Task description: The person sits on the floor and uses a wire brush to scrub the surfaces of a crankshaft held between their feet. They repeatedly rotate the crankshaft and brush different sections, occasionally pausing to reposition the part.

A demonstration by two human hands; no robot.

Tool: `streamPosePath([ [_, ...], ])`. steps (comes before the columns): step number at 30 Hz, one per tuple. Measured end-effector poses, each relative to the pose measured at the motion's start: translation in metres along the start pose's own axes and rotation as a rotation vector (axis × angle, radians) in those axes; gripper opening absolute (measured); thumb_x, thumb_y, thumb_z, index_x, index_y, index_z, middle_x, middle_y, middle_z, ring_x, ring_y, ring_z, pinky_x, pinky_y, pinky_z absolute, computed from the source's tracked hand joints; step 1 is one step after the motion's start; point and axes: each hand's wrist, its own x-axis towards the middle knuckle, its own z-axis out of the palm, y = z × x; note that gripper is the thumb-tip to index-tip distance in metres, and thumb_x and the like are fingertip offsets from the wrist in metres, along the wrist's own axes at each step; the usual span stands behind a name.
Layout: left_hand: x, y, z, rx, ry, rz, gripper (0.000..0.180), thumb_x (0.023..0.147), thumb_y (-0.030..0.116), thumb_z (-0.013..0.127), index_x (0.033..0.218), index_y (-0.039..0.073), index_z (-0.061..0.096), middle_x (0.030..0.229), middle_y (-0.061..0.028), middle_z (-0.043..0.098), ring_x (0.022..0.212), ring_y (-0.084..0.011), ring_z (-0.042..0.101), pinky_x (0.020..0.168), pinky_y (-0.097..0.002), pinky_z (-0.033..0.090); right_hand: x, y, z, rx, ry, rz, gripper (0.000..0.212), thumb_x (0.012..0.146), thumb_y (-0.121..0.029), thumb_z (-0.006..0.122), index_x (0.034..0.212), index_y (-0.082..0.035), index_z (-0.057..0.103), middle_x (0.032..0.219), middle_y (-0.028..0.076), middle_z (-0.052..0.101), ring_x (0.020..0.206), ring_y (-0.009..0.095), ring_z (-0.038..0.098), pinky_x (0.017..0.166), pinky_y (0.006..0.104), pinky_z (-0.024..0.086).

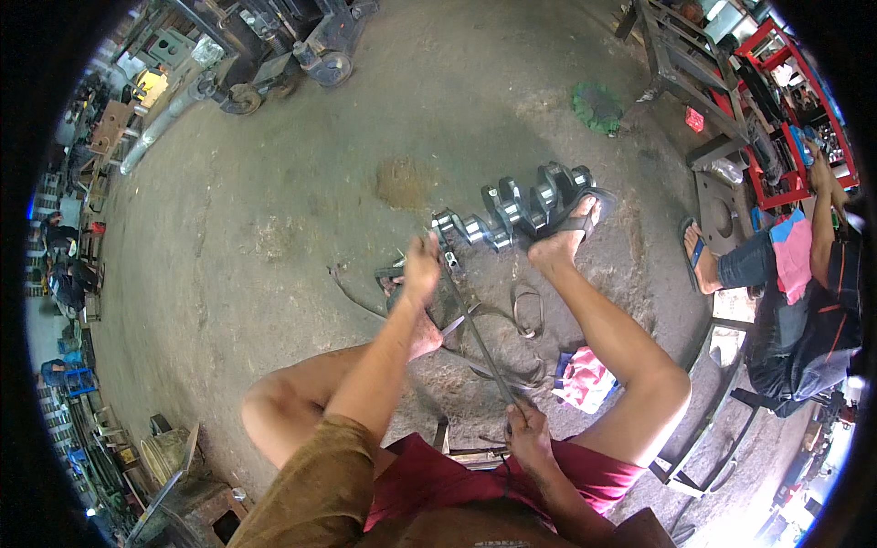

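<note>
A long thin metal rod [477,333] runs slantwise between the two hands, its far end up near the left hand [421,267] and its near end at the right hand [528,437], close to the body. The left hand is closed in a fist around the far end of the rod, just beside the small end of a crankshaft [516,212]. The right hand is curled shut on the near end, fingers wrapped round it, knuckles up.

The crankshaft lies on the concrete floor [301,210], far of the hands and a little to the right — bright steel journals and webs in a row. The person's right foot [565,239], in a dark sandal, rests against the crankshaft's right end, while the left foot [424,336] lies under the left forearm, near the rod's middle.

On the floor around the rod lie a few loose metal rings [527,309] and bent strips. A pink and blue rag [583,376] lies just right of the rod, beside the right shin.

At the right edge another person [797,274] sits, one sandalled foot stretched toward a metal plate. Red racks [786,119] stand far right, and machinery [274,46] far left.
</note>
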Motion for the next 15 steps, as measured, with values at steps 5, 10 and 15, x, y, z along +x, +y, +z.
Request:
streamPosePath([
  [5,-0.017,0.088,-0.032,-0.130,0.060,0.229,0.035,0.097,0.036,0.055,0.080,0.006,0.049,0.068,-0.0015,0.050,0.063,-0.0128,0.047,0.059,-0.0297,0.039,0.072,-0.057,0.039,0.038,-0.033,-0.133,0.029,0.095,-0.023,0.048,0.098,0.004,0.060,0.074,0.021,0.059,0.069,0.032,0.058,0.066,0.0428,0.044],
  [10,-0.152,0.072,-0.002,-0.023,0.036,0.078,0.035,0.100,0.028,0.050,0.081,-0.001,0.050,0.064,-0.0161,0.054,0.059,-0.0204,0.049,0.054,-0.0372,0.041,0.154,-0.067,0.079,0.685,-0.200,0.011,0.024,0.095,-0.021,0.049,0.082,-0.004,0.060,0.063,0.002,0.049,0.060,0.015,0.050,0.056,0.0312,0.042],
  [15,-0.157,0.036,0.011,0.286,0.116,0.203,0.034,0.100,0.029,0.049,0.084,-0.001,0.049,0.061,-0.0202,0.052,0.055,-0.0296,0.052,0.054,-0.0403,0.041,0.133,-0.032,0.074,0.298,-0.007,-0.341,0.022,0.095,-0.018,0.049,0.091,-0.001,0.063,0.066,0.006,0.055,0.057,0.017,0.051,0.054,0.0320,0.042],
])
